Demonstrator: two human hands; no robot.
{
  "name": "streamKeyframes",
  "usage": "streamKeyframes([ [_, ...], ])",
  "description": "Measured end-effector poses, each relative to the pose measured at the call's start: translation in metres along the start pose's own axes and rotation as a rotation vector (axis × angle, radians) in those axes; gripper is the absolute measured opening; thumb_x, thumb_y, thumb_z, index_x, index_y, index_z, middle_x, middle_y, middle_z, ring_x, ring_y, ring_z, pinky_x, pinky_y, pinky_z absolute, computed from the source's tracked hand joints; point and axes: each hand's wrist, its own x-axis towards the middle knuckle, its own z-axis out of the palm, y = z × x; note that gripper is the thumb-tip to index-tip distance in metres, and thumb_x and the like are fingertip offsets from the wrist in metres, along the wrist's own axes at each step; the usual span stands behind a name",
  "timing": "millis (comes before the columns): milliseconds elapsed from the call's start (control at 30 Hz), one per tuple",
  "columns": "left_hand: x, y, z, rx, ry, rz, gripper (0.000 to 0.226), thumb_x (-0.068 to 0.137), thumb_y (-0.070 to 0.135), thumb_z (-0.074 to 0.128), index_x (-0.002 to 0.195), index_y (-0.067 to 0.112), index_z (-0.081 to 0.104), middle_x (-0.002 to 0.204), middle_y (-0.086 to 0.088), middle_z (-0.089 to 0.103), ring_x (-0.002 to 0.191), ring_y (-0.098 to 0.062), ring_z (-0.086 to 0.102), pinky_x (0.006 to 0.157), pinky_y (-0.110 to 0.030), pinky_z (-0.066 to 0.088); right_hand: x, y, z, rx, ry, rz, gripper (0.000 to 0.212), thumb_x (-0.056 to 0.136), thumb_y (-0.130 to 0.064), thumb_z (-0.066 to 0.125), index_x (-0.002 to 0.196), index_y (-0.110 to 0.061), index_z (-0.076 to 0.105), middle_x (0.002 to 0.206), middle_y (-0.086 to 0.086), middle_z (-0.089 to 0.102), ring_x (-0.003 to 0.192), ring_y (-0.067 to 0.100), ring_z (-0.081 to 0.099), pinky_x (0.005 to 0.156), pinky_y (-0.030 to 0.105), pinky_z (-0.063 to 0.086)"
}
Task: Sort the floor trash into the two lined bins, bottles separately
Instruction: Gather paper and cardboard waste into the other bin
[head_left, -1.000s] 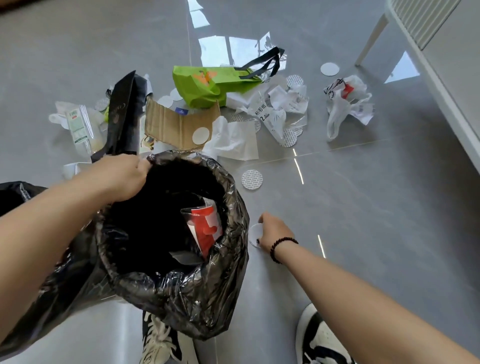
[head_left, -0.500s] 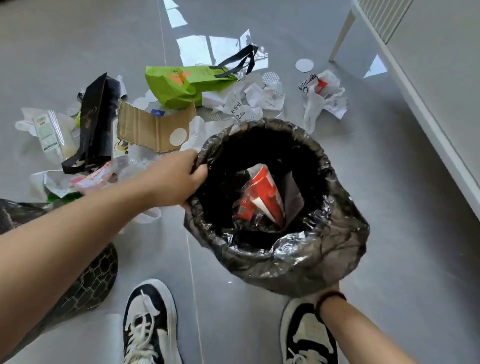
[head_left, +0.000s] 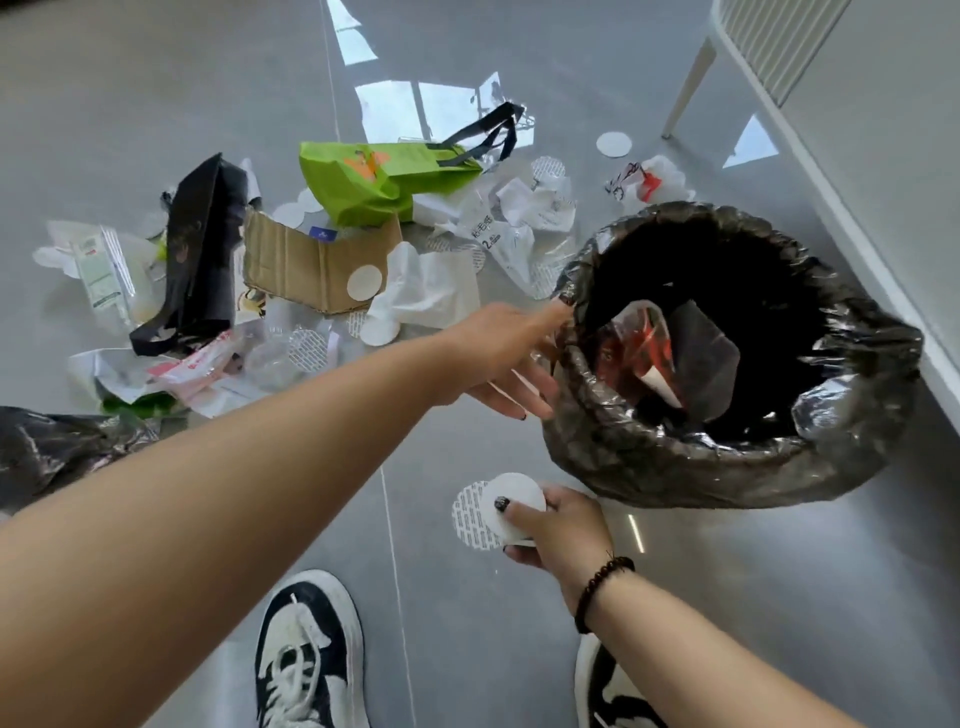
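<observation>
A bin with a black liner (head_left: 675, 467) stands at the right, tilted toward me, with a red-and-white wrapper (head_left: 644, 353) and dark paper inside. My left hand (head_left: 509, 353) reaches to its left rim, fingers spread, thumb touching the liner. Below the bin, my right hand (head_left: 561, 530) pinches a plain white round disc (head_left: 511, 499) together with a patterned disc (head_left: 467, 519). Part of a second black-lined bin (head_left: 52, 447) shows at the left edge. I cannot make out a bottle in the pile.
Floor trash lies ahead: a green bag (head_left: 374, 182), a cardboard piece (head_left: 301, 265), a black paper bag (head_left: 202, 244), white tissue (head_left: 431, 291), crumpled wrappers, and several round discs. A white furniture leg (head_left: 685, 88) and a wall run along the right. My shoes (head_left: 306, 654) are below.
The bin has shifted from in front of me to the right. My left hand's grip on its rim has loosened. My right hand has risen from the floor holding the discs.
</observation>
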Motion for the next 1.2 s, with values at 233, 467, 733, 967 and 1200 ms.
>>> streamKeyframes([
  [233, 0.011, -0.142, -0.107, 0.275, 0.853, -0.2, 0.027, 0.089, 0.025, 0.057, 0.111, 0.009, 0.053, 0.122, -0.014, 0.056, 0.112, -0.035, 0.054, 0.086, -0.037, 0.045, 0.001, -0.016, 0.036, -0.231, -0.121, -0.078, 0.009, 0.083, -0.008, 0.069, 0.091, -0.012, 0.065, 0.095, 0.007, 0.067, 0.08, 0.02, 0.065, 0.052, 0.022, 0.052],
  [467, 0.011, -0.215, -0.123, 0.503, 0.638, -0.504, 0.081, 0.078, 0.036, 0.072, 0.139, 0.009, 0.027, 0.14, -0.018, 0.028, 0.125, -0.043, 0.037, 0.097, -0.043, 0.039, 0.009, -0.031, 0.064, -0.621, -0.102, -0.135, 0.016, 0.083, -0.014, 0.068, 0.096, -0.015, 0.061, 0.094, 0.005, 0.061, 0.089, 0.027, 0.063, 0.069, 0.037, 0.059],
  [733, 0.007, -0.253, -0.088, 0.718, 0.408, -0.331, 0.047, 0.086, 0.017, 0.055, 0.129, 0.02, 0.037, 0.151, -0.027, -0.004, 0.098, -0.042, 0.059, 0.072, -0.031, 0.042, 0.028, -0.053, 0.117, -0.683, -0.083, -0.308, 0.01, 0.083, -0.016, 0.065, 0.093, -0.013, 0.063, 0.088, 0.004, 0.06, 0.088, 0.028, 0.063, 0.077, 0.043, 0.058],
  [967, -0.018, -0.255, -0.056, 1.292, 0.135, -0.241, 0.025, 0.087, 0.016, 0.054, 0.112, 0.014, 0.049, 0.123, -0.01, 0.047, 0.107, -0.031, 0.054, 0.08, -0.039, 0.039, 0.069, -0.043, 0.097, -0.499, 0.078, -0.245, 0.012, 0.082, -0.014, 0.067, 0.091, -0.016, 0.06, 0.086, 0.002, 0.06, 0.095, 0.03, 0.063, 0.083, 0.043, 0.056],
  [1200, -0.022, -0.208, -0.054, 0.629, 0.572, 0.14, 0.007, 0.093, 0.026, 0.05, 0.094, 0.019, 0.051, 0.093, -0.003, 0.066, 0.088, -0.027, 0.06, 0.067, -0.035, 0.045, 0.115, -0.056, 0.083, -0.676, 0.253, -0.354, 0.033, 0.088, -0.018, 0.062, 0.12, -0.009, 0.055, 0.117, 0.011, 0.059, 0.105, 0.028, 0.057, 0.091, 0.035, 0.049],
])
